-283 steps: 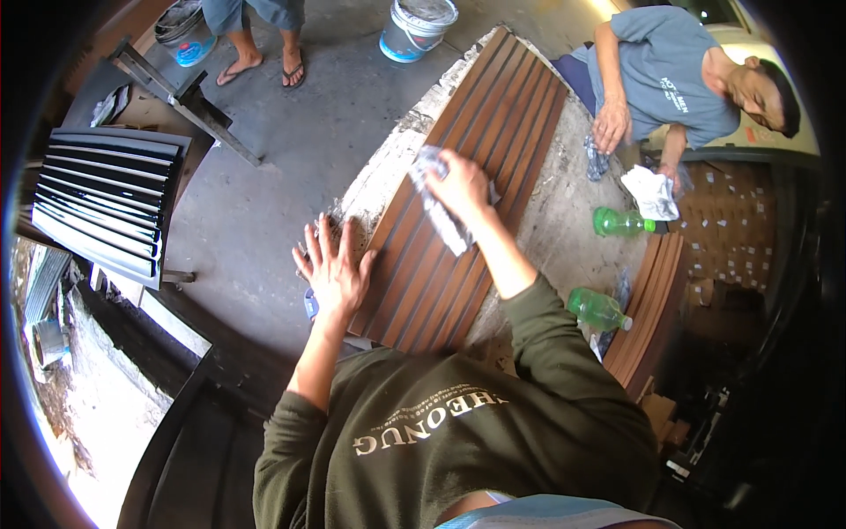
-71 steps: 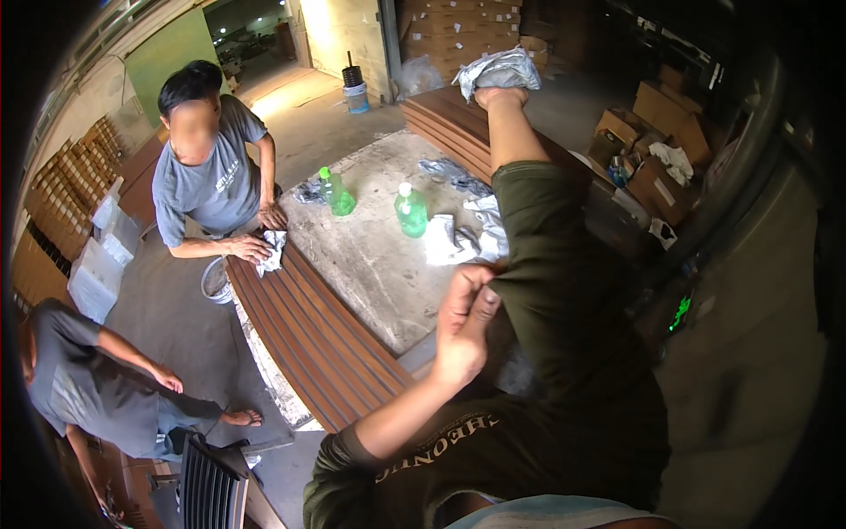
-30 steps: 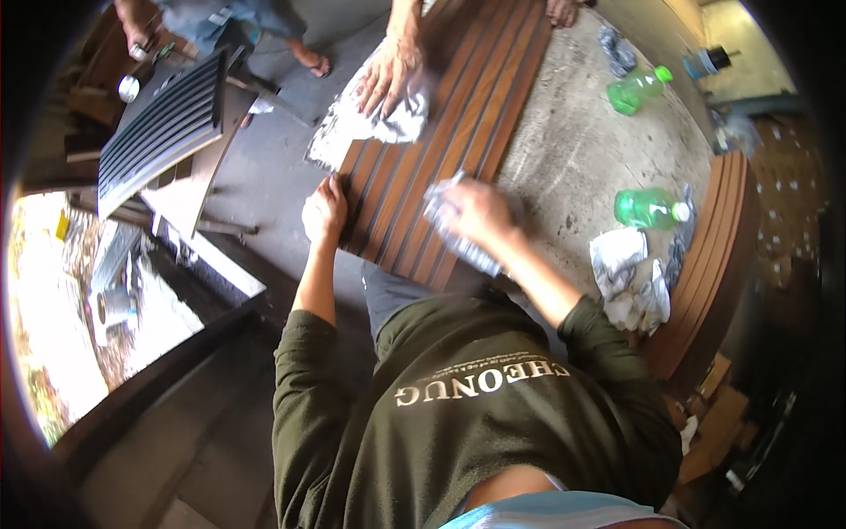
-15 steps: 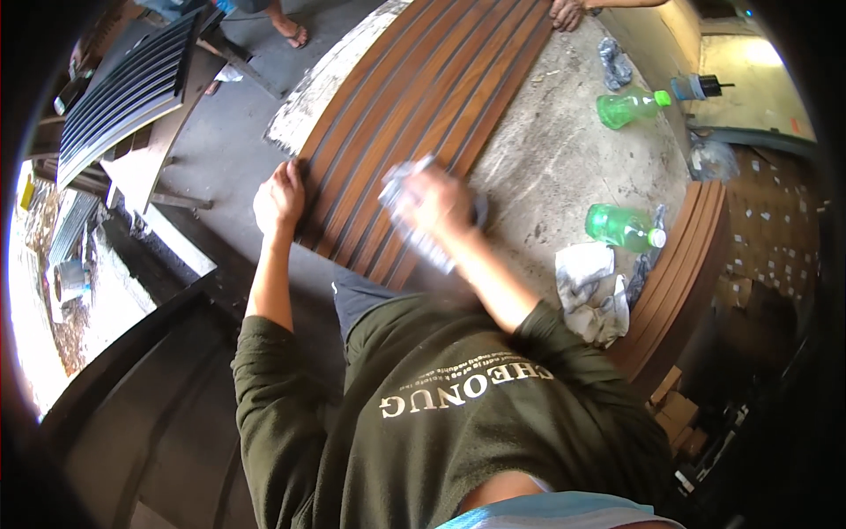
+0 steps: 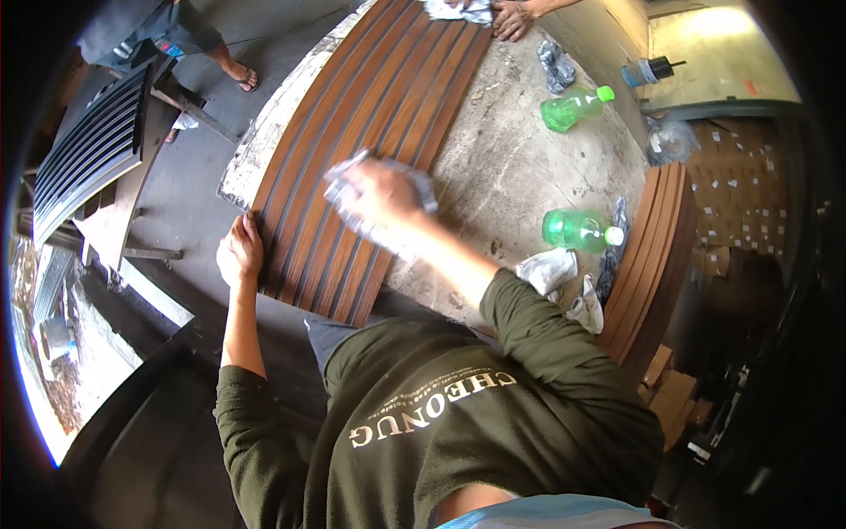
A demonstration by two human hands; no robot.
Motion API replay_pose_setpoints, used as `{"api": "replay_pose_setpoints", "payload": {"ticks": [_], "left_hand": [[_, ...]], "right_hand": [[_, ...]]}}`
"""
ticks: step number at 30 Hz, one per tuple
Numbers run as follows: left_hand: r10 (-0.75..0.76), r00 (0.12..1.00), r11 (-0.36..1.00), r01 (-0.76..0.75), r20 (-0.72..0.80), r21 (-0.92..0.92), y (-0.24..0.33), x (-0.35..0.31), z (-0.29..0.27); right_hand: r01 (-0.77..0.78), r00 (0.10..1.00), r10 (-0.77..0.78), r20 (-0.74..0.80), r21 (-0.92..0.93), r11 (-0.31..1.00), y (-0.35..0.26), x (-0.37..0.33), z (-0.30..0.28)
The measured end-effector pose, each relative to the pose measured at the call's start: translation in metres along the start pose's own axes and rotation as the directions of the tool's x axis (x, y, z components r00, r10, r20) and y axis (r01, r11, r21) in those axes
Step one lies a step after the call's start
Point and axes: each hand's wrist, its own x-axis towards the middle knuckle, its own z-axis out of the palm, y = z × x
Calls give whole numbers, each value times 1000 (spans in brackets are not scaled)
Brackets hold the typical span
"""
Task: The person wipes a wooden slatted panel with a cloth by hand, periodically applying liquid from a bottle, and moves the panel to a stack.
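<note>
Rag (image 5: 342,197), blurred, sat grasped in right hand (image 5: 385,192) on grooved brown panel (image 5: 357,106); left hand (image 5: 240,250) gripped panel's near left edge; green bottles (image 5: 571,229) stood right on tabletop (image 5: 498,172).

Lighting uneven. Lower left: sunlit white ground (image 5: 101,339), blown out. Upper right: glare on pale yellow wall (image 5: 718,26). Right margin in deep shadow. Bare right hand (image 5: 386,192) and crumpled grey-white cloth (image 5: 338,187) motion-blurred — long brown slatted wooden panel (image 5: 379,88) sharper. Fisheye rim black, straight edges bowed.
</note>
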Motion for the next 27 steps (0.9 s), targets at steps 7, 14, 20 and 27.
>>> {"api": "replay_pose_setpoints", "payload": {"ticks": [7,14,20,27], "left_hand": [[-52,998,999,51,46,19,0,-4,-7],[-19,1000,1000,20,-3,17,8,-2,-7],[3,1000,1000,-3,-11,11,-1,0,-2],[45,999,999,-45,-2,-24,-6,-2,-6]], "right_hand": [[259,945,-273,-177,-101,961,38,80,14],[-130,941,99,-323,-77,989,19,108,-19],[400,914,-404,24,108,910,-63,86,69],[-164,911,61,-408,-223,961,89,197,-18]]}}
